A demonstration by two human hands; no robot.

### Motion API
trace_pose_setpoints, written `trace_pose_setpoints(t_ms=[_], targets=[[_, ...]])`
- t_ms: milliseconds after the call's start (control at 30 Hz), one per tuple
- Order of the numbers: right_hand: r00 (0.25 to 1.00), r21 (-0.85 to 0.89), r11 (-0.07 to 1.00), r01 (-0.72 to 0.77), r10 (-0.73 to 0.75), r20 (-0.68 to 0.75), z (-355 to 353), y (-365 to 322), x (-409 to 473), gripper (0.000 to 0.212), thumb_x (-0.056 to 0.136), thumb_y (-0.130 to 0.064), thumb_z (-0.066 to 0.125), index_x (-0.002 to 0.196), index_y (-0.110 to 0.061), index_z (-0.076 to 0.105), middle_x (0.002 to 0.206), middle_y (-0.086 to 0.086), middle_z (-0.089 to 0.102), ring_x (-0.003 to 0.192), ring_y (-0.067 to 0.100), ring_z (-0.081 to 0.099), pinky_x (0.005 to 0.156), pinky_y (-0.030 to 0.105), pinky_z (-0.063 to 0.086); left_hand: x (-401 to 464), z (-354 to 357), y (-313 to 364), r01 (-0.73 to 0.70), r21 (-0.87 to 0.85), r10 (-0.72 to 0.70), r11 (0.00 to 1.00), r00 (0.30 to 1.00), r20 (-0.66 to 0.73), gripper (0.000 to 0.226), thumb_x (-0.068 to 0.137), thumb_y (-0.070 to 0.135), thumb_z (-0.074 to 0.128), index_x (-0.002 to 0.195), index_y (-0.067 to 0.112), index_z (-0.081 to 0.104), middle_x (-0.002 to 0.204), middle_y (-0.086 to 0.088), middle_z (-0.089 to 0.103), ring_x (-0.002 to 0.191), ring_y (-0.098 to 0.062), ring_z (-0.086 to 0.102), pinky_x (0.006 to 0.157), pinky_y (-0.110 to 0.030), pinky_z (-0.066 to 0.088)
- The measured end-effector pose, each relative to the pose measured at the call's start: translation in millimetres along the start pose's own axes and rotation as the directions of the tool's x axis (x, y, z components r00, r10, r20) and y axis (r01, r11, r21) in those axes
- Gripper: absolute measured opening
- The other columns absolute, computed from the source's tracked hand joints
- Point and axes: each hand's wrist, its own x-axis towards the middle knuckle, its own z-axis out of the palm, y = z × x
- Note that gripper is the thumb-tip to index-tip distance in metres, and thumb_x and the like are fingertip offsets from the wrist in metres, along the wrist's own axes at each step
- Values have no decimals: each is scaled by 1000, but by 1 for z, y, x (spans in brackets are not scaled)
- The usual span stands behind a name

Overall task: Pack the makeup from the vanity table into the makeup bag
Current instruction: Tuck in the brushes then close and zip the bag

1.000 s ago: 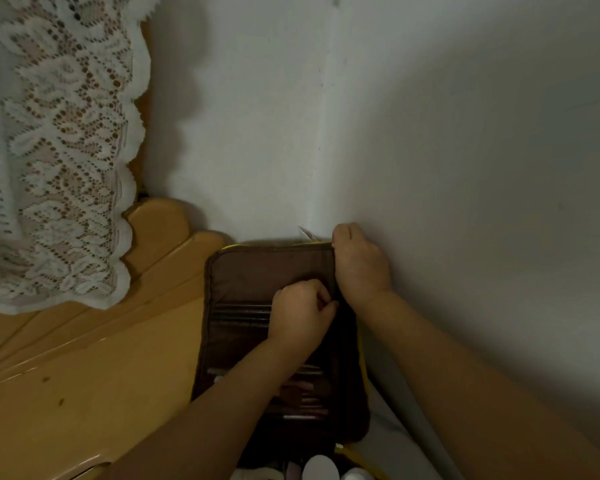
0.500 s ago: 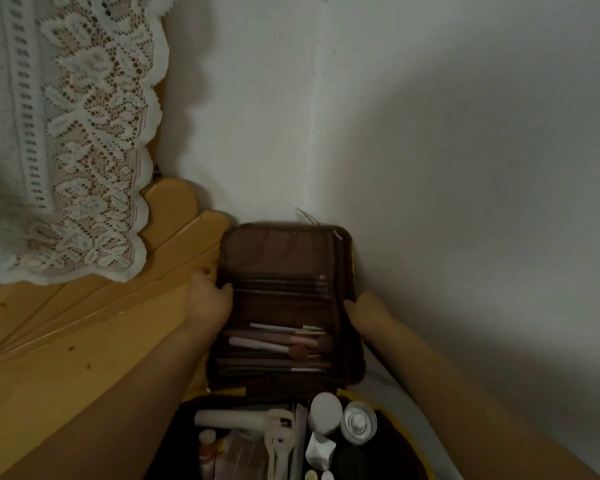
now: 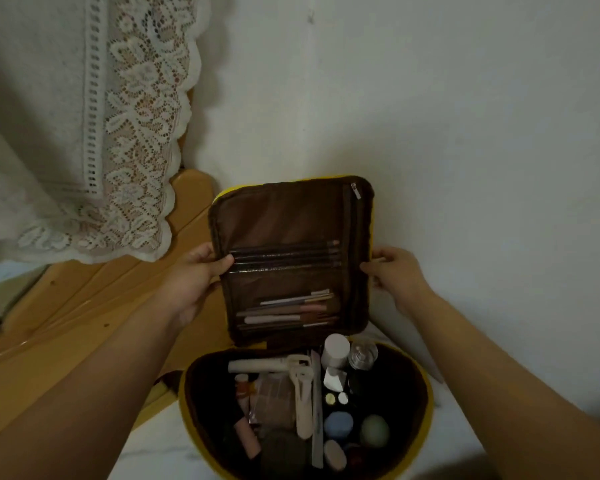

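Both hands grip the raised lid (image 3: 288, 216) of the makeup bag (image 3: 426, 393): left hand (image 3: 194, 275) with its thumb curled over the left edge, right hand (image 3: 394, 275) pinching the right edge. Lid stands upright against the white wall (image 3: 465, 133). Its brown inner pockets hold pencils (image 3: 284, 256) above and brushes (image 3: 288, 311) below. Open base sits just below, packed with a white jar (image 3: 335, 349), a clear bottle (image 3: 362, 353), tubes and sponges. White lace cloth (image 3: 125, 133) hangs at left above the wooden furniture (image 3: 66, 317).
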Motion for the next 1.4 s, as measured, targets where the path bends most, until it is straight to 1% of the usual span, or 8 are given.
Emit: trace_pose_setpoints(t_ms=[267, 433, 567, 833, 967, 1100, 1333, 1400], targets=[[961, 117, 955, -273, 264, 89, -27, -9, -69, 53, 92, -51, 40, 87, -2, 61, 78, 18, 67, 65, 24, 61, 57, 28, 46, -44, -28, -9, -47, -27, 50, 999, 987, 152, 51, 89, -7, 42, 56, 21, 69, 49, 8, 57, 52, -8, 50, 49, -17, 46], [917, 91, 921, -379, 361, 168, -32, -3, -97, 23, 91, -16, 48, 79, -2, 62, 61, 10, 69, 67, 19, 62, 52, 19, 52, -71, -34, -12, 61, -172, -33, 983, 986, 163, 30, 97, 15, 31, 88, 8, 58, 81, -9, 57, 63, -16, 61, 54, -18, 55], [928, 73, 939, -337, 318, 194, -35, 1, -117, 12, 87, 10, 50, 89, -1, 55, 49, 6, 60, 41, 10, 59, 39, 16, 47, -87, -34, -16, 11, 182, -27, 983, 996, 82, 29, 92, 27, 53, 69, 13, 62, 64, -1, 60, 59, -10, 58, 56, -21, 48], [994, -679, 730, 71, -110, -14, -12, 39, -137, 14, 86, -8, 53, 97, -17, 55, 90, 5, 55, 87, 22, 54, 68, 26, 38, -108, -15, -35, -83, 699, 139, 711, 990, -24, 35, 75, 8, 72, 106, 13, 56, 81, -4, 50, 75, -19, 49, 58, -24, 37], [956, -860, 508, 39, -269, -115, -11, 64, -145, 37, 90, -26, 54, 124, -13, 48, 127, 12, 43, 118, 30, 42, 90, 36, 39, -109, -15, -53, 93, 809, 89, 580, 980, -176, 63, 77, 27, 72, 131, 10, 45, 130, -19, 46, 120, -35, 44, 97, -39, 38], [988, -368, 917, -156, 139, -75, -13, 69, -143, 65, 89, -37, 59, 139, -5, 33, 140, 16, 43, 127, 32, 43, 99, 38, 39, -116, -12, -67, 124, 658, -1, 743, 983, -184, 44, 86, 29, 62, 118, 0, 57, 120, -19, 61, 108, -34, 57, 87, -38, 45], [996, -437, 899, 33, -65, -58, -3, 90, -137, 9, 84, -24, 63, 90, -17, 61, 82, 4, 58, 85, 29, 57, 66, 32, 40, -130, 0, -74, 113, 655, 111, 747, 950, -291, 25, 81, 20, 66, 85, -5, 64, 87, -23, 65, 82, -36, 60, 70, -41, 48], [988, -432, 897, 89, -135, -75, -4, 90, -135, 23, 82, -41, 49, 66, -25, 51, 65, -2, 53, 71, 28, 54, 52, 28, 32, -138, 3, -77, 91, 636, 156, 766, 934, -322, 26, 79, 17, 68, 81, -9, 63, 79, -24, 63, 75, -34, 59, 66, -40, 46]])
